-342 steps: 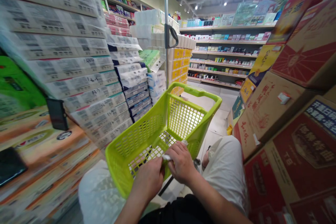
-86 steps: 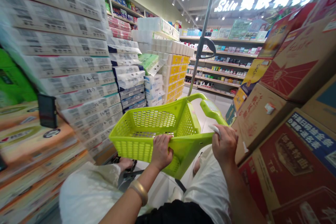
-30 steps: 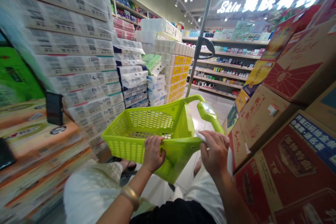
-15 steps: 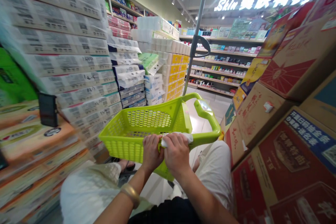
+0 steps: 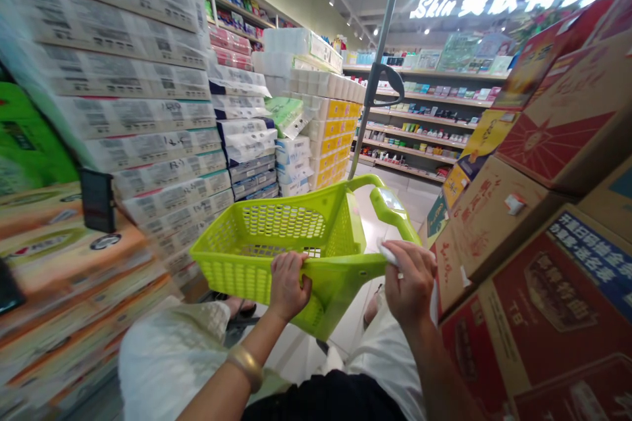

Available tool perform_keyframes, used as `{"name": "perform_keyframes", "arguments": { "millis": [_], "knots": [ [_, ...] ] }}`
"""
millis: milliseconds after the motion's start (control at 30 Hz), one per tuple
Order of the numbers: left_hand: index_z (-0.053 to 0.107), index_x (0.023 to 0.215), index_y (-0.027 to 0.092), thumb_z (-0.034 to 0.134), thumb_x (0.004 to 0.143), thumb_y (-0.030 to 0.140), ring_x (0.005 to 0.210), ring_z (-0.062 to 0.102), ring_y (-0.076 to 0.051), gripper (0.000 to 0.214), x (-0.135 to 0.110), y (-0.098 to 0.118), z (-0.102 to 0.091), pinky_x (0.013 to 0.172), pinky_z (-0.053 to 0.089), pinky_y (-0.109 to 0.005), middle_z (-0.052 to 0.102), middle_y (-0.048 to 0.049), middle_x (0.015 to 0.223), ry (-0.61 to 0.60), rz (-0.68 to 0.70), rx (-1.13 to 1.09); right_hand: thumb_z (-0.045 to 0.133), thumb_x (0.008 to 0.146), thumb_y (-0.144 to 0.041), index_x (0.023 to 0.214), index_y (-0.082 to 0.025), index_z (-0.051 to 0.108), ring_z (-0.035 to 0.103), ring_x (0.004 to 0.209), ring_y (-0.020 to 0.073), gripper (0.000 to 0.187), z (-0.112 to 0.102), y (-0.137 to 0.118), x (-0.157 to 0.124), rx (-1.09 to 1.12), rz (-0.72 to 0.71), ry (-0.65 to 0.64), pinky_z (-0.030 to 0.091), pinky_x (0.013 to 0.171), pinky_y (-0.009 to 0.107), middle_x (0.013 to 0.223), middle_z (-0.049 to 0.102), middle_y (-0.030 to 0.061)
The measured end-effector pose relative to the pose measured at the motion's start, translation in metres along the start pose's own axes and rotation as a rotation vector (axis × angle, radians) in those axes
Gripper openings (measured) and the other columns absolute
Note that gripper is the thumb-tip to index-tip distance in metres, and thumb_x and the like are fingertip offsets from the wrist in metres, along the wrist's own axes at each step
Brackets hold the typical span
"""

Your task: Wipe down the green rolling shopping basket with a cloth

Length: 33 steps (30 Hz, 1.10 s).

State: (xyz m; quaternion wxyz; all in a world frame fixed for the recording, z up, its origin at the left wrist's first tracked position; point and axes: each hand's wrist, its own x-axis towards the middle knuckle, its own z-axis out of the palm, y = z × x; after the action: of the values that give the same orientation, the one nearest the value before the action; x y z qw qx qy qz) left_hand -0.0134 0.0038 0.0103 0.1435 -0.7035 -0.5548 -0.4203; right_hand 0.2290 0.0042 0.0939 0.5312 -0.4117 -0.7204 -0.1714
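Note:
A lime-green plastic shopping basket [image 5: 257, 243] is tilted in front of me, above my knees in pale trousers. My left hand [image 5: 289, 284] is closed over its near rim, with a gold bangle on the wrist. My right hand [image 5: 409, 279] is closed on a white wipe [image 5: 388, 254] and presses it against the rim at the basket's right corner, just below the green handle [image 5: 390, 204]. A grey metal pole [image 5: 378, 72] with a dark grip rises behind the basket.
Stacked tissue packs [image 5: 143, 118] wall the left side. Red and brown cardboard cartons [image 5: 543, 210] crowd the right. A narrow tiled aisle [image 5: 415, 200] runs ahead to product shelves [image 5: 424, 125] under a lit sign.
My right hand has slid the white wipe to the right along the rim, from beside the left hand to the right corner. The left hand keeps its hold on the rim.

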Motion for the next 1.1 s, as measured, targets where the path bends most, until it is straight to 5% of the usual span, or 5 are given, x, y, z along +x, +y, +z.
{"name": "perform_keyframes", "arguments": {
  "millis": [200,367,533,733,1100],
  "knots": [
    [0.056,0.1,0.016,0.046,0.075,0.022,0.093,0.049,-0.027,0.027,0.0,0.002,0.0,0.086,0.037,-0.043,0.058,-0.0097,0.091,0.01,-0.017,0.023,0.046,0.086,-0.013,0.102,-0.019,0.066,0.057,0.102,0.0234,0.026,0.003,-0.014,0.0,-0.02,0.074,0.001,0.034,0.1,0.043,0.101,0.068,0.0067],
    [0.054,0.098,0.017,0.047,0.077,0.021,0.09,0.05,-0.026,0.023,0.0,0.003,0.001,0.084,0.038,-0.042,0.058,-0.0085,0.088,0.025,-0.022,0.02,0.047,0.083,-0.008,0.107,-0.021,0.064,0.054,0.107,0.0223,0.032,0.048,-0.069,-0.02,0.105,-0.014,-0.236,0.03,0.104,0.04,0.104,0.068,0.0045],
    [0.053,0.092,0.02,0.043,0.084,0.021,0.083,0.05,-0.024,0.012,0.0,0.002,0.0,0.082,0.039,-0.04,0.057,-0.0064,0.083,0.044,0.001,0.023,0.049,0.083,-0.008,0.112,-0.021,0.061,0.054,0.109,0.0206,0.034,0.086,-0.096,-0.037,0.181,-0.084,-0.232,0.029,0.104,0.037,0.109,0.068,0.0041],
    [0.054,0.098,0.018,0.047,0.077,0.02,0.088,0.051,-0.025,0.022,0.0,0.003,-0.003,0.083,0.039,-0.041,0.057,-0.0074,0.085,0.0,-0.007,0.002,0.047,0.08,-0.007,0.108,-0.021,0.063,0.054,0.111,0.02,0.035,0.052,-0.072,-0.025,0.21,-0.072,-0.267,0.029,0.105,0.037,0.107,0.068,0.0028],
    [0.055,0.1,0.018,0.047,0.071,0.019,0.094,0.05,-0.028,0.03,0.0,0.003,-0.001,0.087,0.038,-0.044,0.058,-0.0096,0.091,-0.024,-0.05,0.006,0.046,0.086,-0.013,0.107,-0.02,0.066,0.057,0.104,0.0228,0.03,0.0,-0.006,0.001,-0.05,0.113,0.006,0.036,0.098,0.04,0.105,0.068,0.0065]
  ]
}}
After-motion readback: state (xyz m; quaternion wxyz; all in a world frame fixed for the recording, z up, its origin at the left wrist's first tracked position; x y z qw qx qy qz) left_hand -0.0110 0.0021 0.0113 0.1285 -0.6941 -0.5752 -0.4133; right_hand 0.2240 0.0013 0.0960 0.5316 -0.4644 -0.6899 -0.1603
